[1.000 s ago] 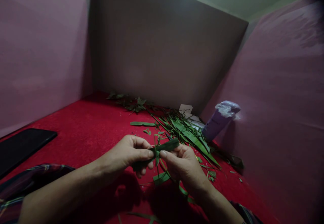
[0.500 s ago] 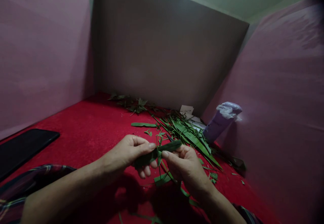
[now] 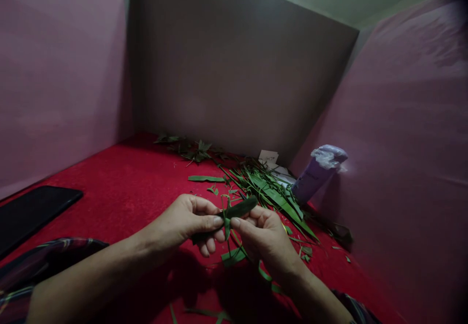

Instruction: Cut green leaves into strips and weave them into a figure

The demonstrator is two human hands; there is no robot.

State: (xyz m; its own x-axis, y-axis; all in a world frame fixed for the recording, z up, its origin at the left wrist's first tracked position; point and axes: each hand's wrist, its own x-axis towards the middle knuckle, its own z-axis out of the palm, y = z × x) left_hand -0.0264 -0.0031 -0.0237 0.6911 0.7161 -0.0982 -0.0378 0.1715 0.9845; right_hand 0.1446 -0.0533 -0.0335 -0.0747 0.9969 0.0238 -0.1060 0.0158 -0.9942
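Note:
My left hand [image 3: 199,221] pinches a broad dark green leaf [image 3: 241,208] between thumb and fingers, above the red cloth. From the other side my right hand [image 3: 266,233] grips the same leaf piece, its thumb pressed near the middle. A narrow green strip [image 3: 227,227] crosses the leaf between the two thumbs and hangs down; whether it is tied or only laid over, I cannot tell. Thin stems stick up behind the leaf. Below the hands a cut piece of leaf [image 3: 234,256] lies on the cloth.
A heap of long green leaves [image 3: 272,194] lies beyond my right hand. Behind it stand a white card [image 3: 268,158] and a tilted purple container [image 3: 317,175] with clear plastic on top. A black flat device [image 3: 40,212] lies at left on the red cloth [image 3: 120,177]. Walls enclose the sides.
Both hands keep hold of the leaf. My right thumb and the leaf's right end have shifted slightly left and up. The whole view has moved a little.

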